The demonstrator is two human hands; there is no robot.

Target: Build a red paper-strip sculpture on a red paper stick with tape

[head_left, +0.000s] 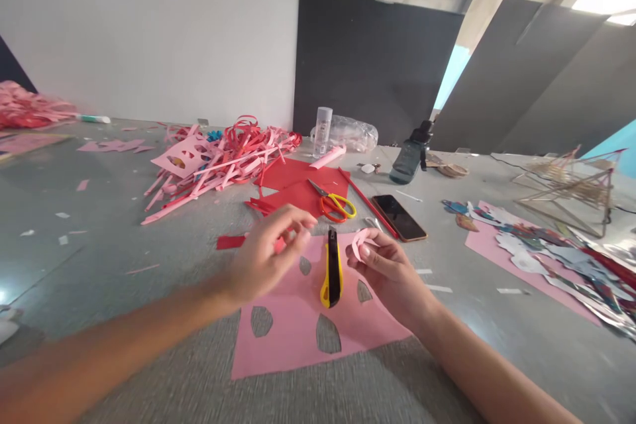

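My left hand [273, 248] hovers over the upper left part of a pink paper sheet [293, 344], its fingers bent and apart with nothing visible in them. Between the thumb and fingers of my right hand [390, 268] is a small curled pink paper piece [362, 245], held above the sheet's right side. Several leaf-shaped holes are cut through the sheet, and the grey surface shows in them. A yellow and black utility knife [332, 271] lies on the sheet between my hands.
Beyond the sheet lie scissors [336, 204], red paper [298, 175], a phone [400, 217] and a tangled heap of pink and red paper strips [233, 159]. A dark bottle [408, 158] stands farther back. Paper cutouts [541, 255] and a stick frame [571, 185] are at right.
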